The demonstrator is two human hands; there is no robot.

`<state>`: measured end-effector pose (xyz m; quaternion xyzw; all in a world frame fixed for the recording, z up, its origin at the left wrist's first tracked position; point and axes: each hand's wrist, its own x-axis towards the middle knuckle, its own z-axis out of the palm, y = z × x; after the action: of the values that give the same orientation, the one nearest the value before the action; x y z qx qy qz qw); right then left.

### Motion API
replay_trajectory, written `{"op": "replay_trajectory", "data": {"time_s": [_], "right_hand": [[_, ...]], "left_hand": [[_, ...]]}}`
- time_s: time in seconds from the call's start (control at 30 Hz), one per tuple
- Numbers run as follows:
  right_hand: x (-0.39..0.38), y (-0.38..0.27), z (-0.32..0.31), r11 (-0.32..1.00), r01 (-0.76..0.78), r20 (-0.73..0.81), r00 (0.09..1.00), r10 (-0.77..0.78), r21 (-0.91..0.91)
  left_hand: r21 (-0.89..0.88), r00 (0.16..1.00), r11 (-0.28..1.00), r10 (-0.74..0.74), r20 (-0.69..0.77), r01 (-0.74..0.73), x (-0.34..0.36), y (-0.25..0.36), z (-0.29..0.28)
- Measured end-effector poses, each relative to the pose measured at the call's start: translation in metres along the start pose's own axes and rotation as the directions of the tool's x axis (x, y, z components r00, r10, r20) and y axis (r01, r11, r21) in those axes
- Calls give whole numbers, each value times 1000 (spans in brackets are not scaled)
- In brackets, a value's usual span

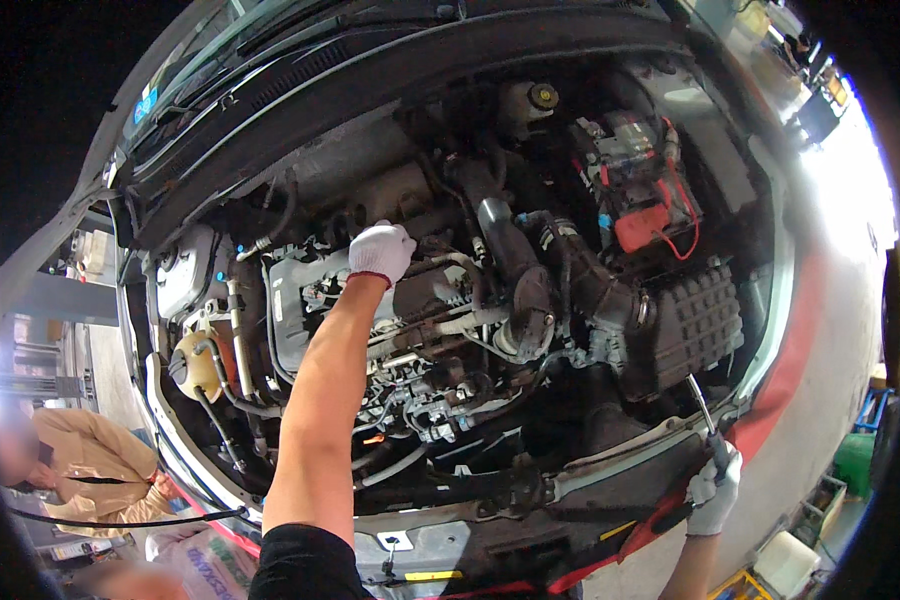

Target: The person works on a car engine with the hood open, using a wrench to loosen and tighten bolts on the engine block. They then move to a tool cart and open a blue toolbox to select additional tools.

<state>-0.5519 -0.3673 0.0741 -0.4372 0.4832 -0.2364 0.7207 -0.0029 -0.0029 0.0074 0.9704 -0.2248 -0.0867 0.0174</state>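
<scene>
My left hand (382, 252), in a white knit glove with a red cuff, reaches over the engine to its rear edge. Its fingers are curled; whatever they hold, if anything, is hidden. Beneath my forearm lies the dark engine cover (288, 305). At the front right edge of the engine bay, my right hand (716, 493), also gloved in white, is closed round the dark handle of a hand tool with a silver shaft (701, 402). The shaft points up toward the black ribbed air filter box (695, 325); I cannot tell whether it touches anything.
A battery with a red terminal cover (642, 228) sits at the back right. Thick black air ducting (590, 268) crosses beside the engine. A yellowish coolant tank (198, 366) stands at the left. Another person in a tan jacket (95, 465) is beyond the left fender.
</scene>
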Motion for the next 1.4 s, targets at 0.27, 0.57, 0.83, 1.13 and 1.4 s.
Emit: {"op": "replay_trajectory", "data": {"time_s": [0.27, 0.57, 0.83, 1.13, 1.4], "right_hand": [[-1, 3, -8, 998, -22, 23, 1000, 21, 55], [-1, 3, -5, 998, -20, 44, 999, 17, 64], [0, 3, -5, 997, 10, 44, 999, -14, 78], [-2, -2, -4, 998, -15, 48, 999, 12, 69], [1, -2, -5, 1000, 14, 77, 997, -15, 17]], "left_hand": [[-48, 995, 998, 45, -85, -49, -3, -8, 10], [-28, 986, 998, 56, -155, -61, -3, -14, 14], [-115, 992, 991, 52, -112, -64, -5, -14, 12], [-143, 963, 981, 89, -255, -129, -9, -15, 17], [-130, 973, 991, -4, -231, -27, -14, 5, 11]]}}
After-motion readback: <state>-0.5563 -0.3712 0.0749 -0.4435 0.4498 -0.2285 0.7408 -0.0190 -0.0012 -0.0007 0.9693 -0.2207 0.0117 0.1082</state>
